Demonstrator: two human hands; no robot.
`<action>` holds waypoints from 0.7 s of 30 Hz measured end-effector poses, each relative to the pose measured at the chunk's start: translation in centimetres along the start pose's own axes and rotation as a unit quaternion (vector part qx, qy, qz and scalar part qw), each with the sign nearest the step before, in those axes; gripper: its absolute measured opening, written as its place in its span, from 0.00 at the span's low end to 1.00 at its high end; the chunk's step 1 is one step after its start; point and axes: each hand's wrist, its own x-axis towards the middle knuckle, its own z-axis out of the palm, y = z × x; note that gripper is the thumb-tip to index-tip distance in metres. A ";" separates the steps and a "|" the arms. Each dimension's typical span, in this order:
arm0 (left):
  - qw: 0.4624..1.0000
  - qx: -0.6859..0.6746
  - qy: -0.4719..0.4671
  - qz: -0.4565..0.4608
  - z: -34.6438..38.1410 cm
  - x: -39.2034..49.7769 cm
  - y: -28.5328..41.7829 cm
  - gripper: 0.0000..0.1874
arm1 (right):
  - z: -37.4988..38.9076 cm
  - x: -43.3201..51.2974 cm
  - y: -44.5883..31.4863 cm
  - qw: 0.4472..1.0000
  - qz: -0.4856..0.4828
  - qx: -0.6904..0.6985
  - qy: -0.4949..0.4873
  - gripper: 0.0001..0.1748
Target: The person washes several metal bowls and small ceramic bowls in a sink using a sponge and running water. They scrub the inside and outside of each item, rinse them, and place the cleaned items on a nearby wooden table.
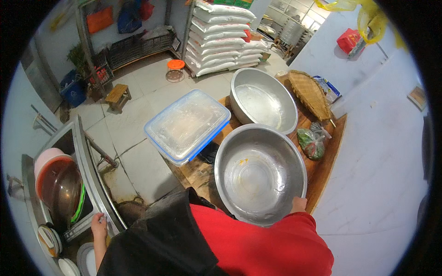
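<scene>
My right hand [298, 205] grips the near right rim of a large metal basin [255, 172] on the wooden table. A few yellow bits stick to the basin's inner wall, which looks wet in places. Down at the left, my left hand [99, 224] is beside the metal divider of a steel sink [83, 179]; whether its fingers hold anything is unclear. A second metal basin [264, 98] stands just beyond the first. To its left is a clear plastic box [188, 124] with a blue-edged lid dusted in white.
Bowls and a dark pot [60, 193] fill the far sink basin; plates [86, 258] lie nearer. A bag of green vegetables [312, 143] and a woven bamboo basket [309, 93] are by the right wall. Stacked white sacks [217, 38], an orange stool [175, 65] and a wooden stool [119, 96] stand beyond.
</scene>
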 end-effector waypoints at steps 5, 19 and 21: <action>0.997 -0.026 -0.078 0.005 0.5 0.1 -0.1 0.10 | 0.1 7.0 2.5 0.983 -0.120 -0.043 -0.134 0.16; 0.993 -0.041 -0.111 0.004 1.3 -0.8 0.2 0.11 | -24.5 -5.6 -23.8 0.825 -0.388 0.278 -0.303 0.16; 0.993 -0.064 -0.097 -0.004 0.8 -1.3 0.3 0.11 | -28.2 -8.7 -25.8 0.817 -0.462 0.250 -0.239 0.14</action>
